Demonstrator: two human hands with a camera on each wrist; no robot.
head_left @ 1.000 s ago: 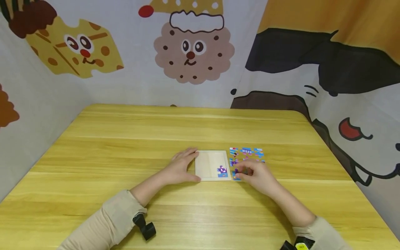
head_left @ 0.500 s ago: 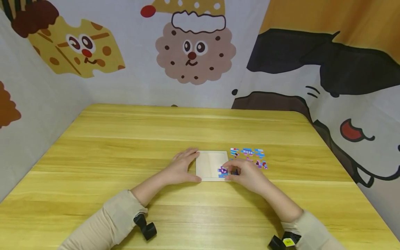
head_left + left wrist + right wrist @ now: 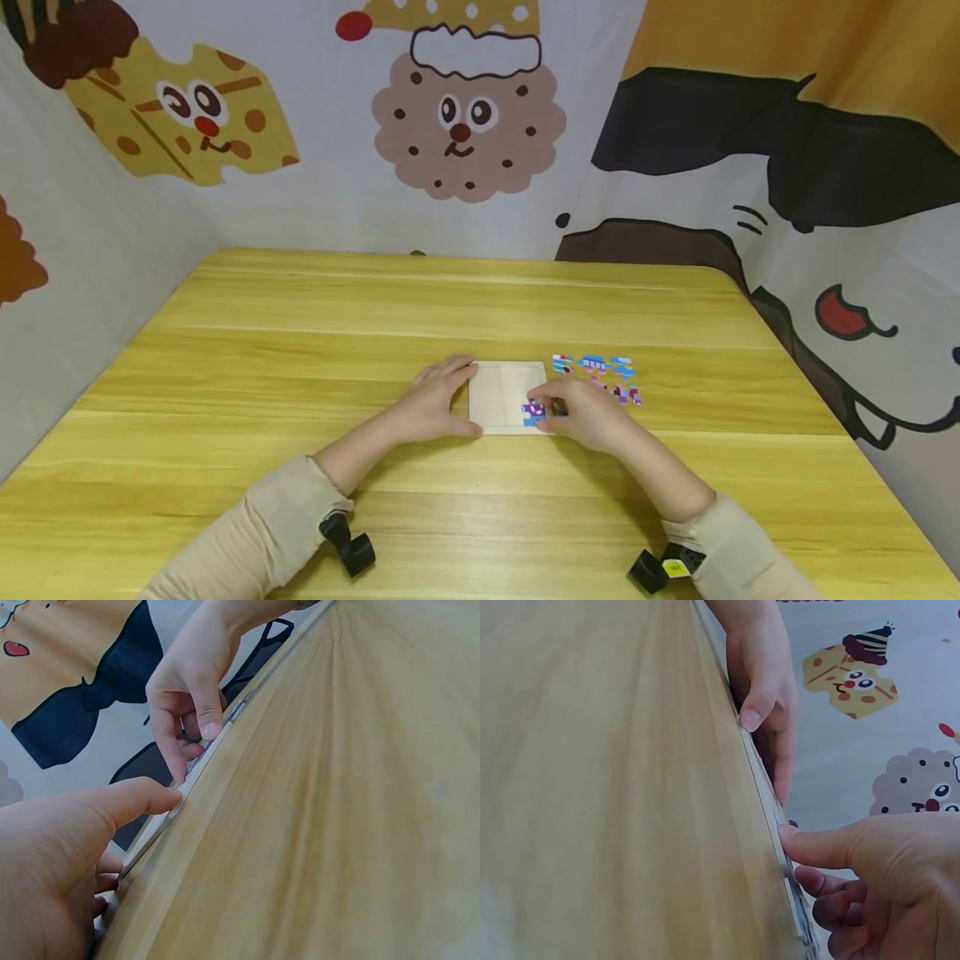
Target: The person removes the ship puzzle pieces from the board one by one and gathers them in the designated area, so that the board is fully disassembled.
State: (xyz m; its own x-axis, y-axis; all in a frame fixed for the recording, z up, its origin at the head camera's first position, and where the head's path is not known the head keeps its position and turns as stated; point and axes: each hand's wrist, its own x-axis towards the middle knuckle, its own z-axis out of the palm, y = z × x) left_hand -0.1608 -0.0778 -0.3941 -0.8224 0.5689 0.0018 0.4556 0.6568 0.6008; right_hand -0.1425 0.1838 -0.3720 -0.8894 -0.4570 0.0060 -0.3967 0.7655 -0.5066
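— How far is the puzzle now?

— Only at the start, I think. The wooden puzzle tray (image 3: 501, 392) lies on the bench (image 3: 300, 367) and one purple piece (image 3: 533, 410) sits in its near right corner; the rest of the tray shows bare wood.

— And the hands?

— The right hand (image 3: 581, 414) has curled fingers at the right edge of the tray, pinching a second piece (image 3: 558, 407) beside the purple one (it is mostly hidden, so I cannot tell if it is already seated). The left hand (image 3: 435, 400) lies with straight fingers against the left edge and grips nothing.

— What is left?

— The loose pieces (image 3: 600, 377), blue, pink and purple, lie on the bench just right of the tray, so most of the work remains
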